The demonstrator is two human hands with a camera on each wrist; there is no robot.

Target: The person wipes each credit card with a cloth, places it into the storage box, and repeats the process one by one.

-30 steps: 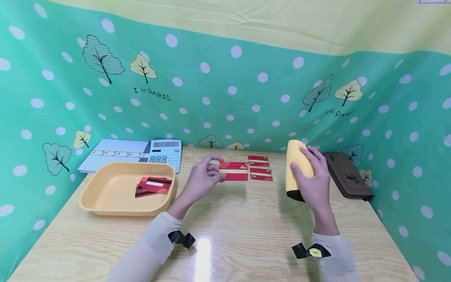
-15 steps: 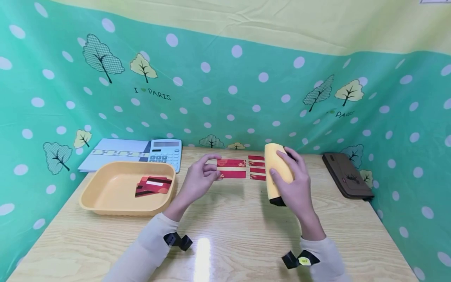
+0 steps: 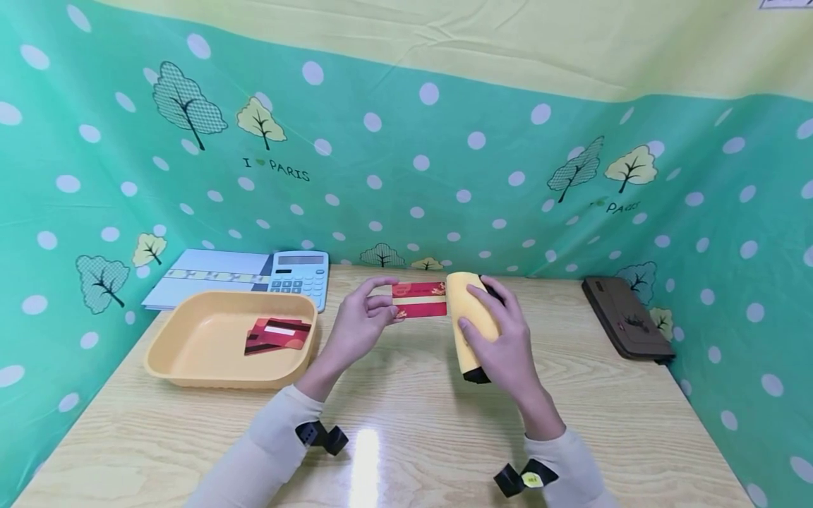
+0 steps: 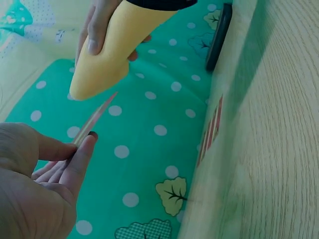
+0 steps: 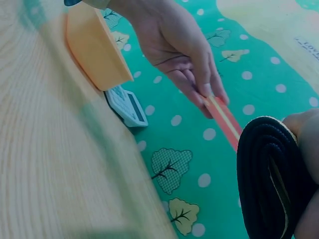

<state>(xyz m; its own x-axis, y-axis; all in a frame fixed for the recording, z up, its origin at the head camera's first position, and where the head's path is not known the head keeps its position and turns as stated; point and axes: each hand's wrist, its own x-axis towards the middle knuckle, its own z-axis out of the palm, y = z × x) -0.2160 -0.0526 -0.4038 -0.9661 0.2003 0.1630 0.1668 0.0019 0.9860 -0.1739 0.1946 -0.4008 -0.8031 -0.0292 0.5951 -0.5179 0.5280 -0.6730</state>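
Note:
In the head view my left hand (image 3: pixel 360 319) pinches a red card with a gold band (image 3: pixel 419 300) by its left edge, thumb against fingers. The card is raised above the table and turned edge-on in the left wrist view. My right hand (image 3: pixel 502 339) grips a rolled yellow cloth with a black inner side (image 3: pixel 471 317), fingers over its top. The roll's left side meets the card's right end in the head view. Its coiled black layers (image 5: pixel 266 179) show in the right wrist view. Several red-and-gold cards (image 4: pixel 210 132) lie on the table, hidden behind the roll in the head view.
A yellow basin (image 3: pixel 209 346) with red cards (image 3: pixel 277 334) inside stands at left. Behind it are a blue calculator (image 3: pixel 298 276) and a pale blue folder (image 3: pixel 209 271). A brown wallet-like case (image 3: pixel 625 317) lies far right. A green curtain (image 3: pixel 406 176) encloses the table.
My right hand has carried the rolled cloth left, from right of the table cards to the held card, covering the table cards. My left hand has barely moved.

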